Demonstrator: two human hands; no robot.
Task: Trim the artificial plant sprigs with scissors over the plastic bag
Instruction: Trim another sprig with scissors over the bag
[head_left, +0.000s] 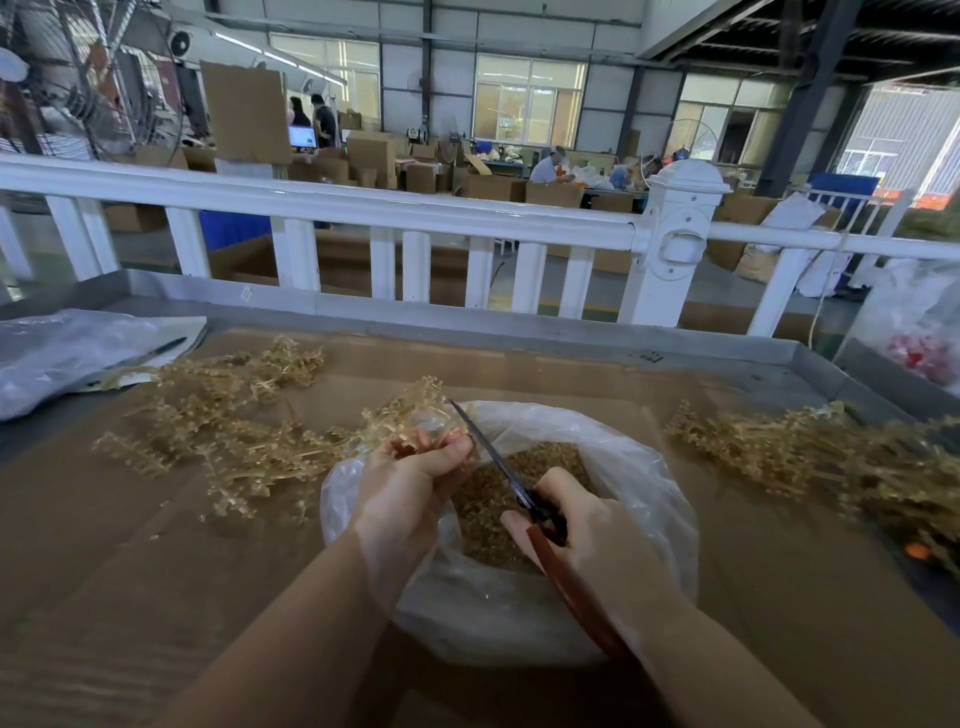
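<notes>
The left hand holds a tan plastic plant sprig over the clear plastic bag of cut bits. The right hand grips the red-handled scissors, just right of the sprig. Their long blades point far and left and touch it.

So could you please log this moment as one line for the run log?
left hand: holds sprig | right hand: grips scissors | blades at sprig, over bag of trimmings

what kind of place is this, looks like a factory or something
Most likely a factory or workshop floor for packing artificial plants. Stacked cardboard boxes fill the hall behind a white railing, other workers sit at tables, and here piles of golden sprigs lie on a cardboard-covered bench beside a plastic bag of trimmings.
</notes>
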